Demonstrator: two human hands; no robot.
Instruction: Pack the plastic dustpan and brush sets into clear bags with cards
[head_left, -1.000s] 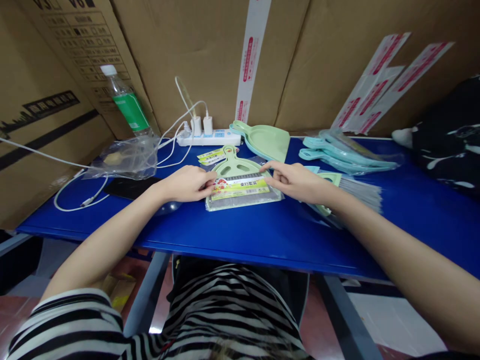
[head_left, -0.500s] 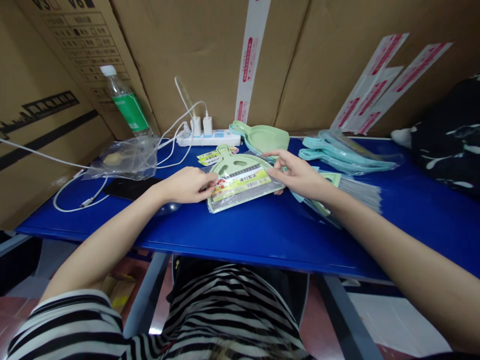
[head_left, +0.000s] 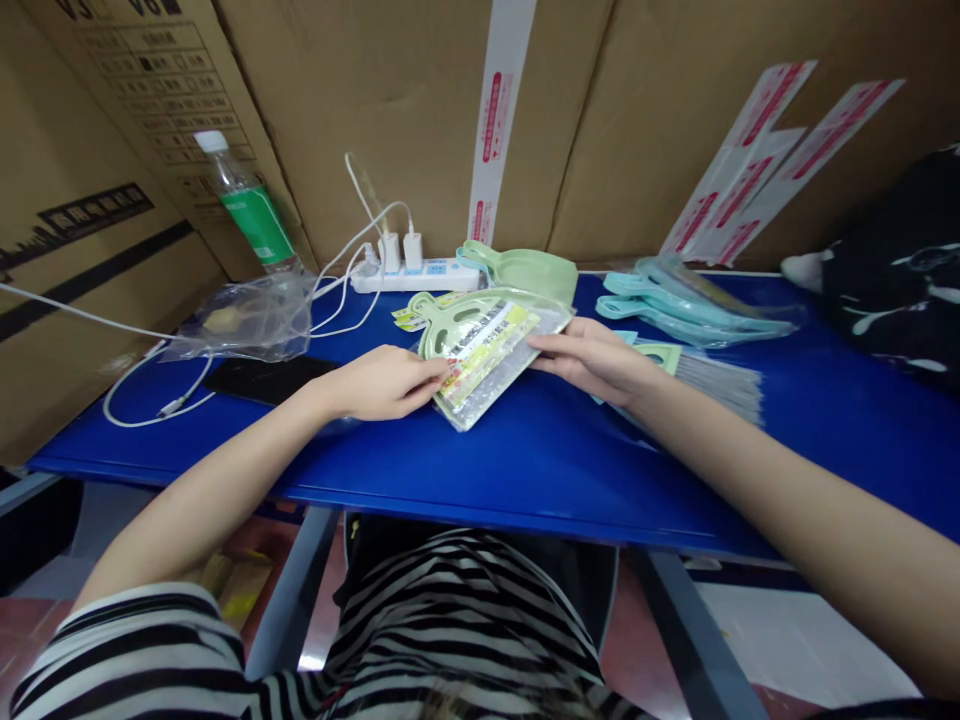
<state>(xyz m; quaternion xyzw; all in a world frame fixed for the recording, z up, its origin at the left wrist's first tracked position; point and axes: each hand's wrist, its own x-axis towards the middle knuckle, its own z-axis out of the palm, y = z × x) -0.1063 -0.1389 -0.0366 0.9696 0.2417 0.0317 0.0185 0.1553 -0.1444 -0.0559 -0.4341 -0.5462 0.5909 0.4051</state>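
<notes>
A pale green dustpan in a clear plastic bag is held tilted over the blue table, its handle pointing to the far left. A yellow label card and something grey, perhaps brush bristles, show through the plastic. At the lower left edge, my left hand pinches the bag with closed fingers. My right hand grips the right edge, thumb on top and fingers partly underneath. Just right of that hand lies a brush with grey bristles, its green part half hidden by my wrist.
Another green dustpan lies behind, and bagged light-blue dustpans are stacked at the right. At the left are a power strip with white cables, a bottle, a clear bag and a black phone. Cardboard walls the back.
The bagged dustpan has turned counterclockwise, and its right side has risen. My right hand has shifted its hold, with the fingers now partly beneath the edge. My left hand keeps its pinch.
</notes>
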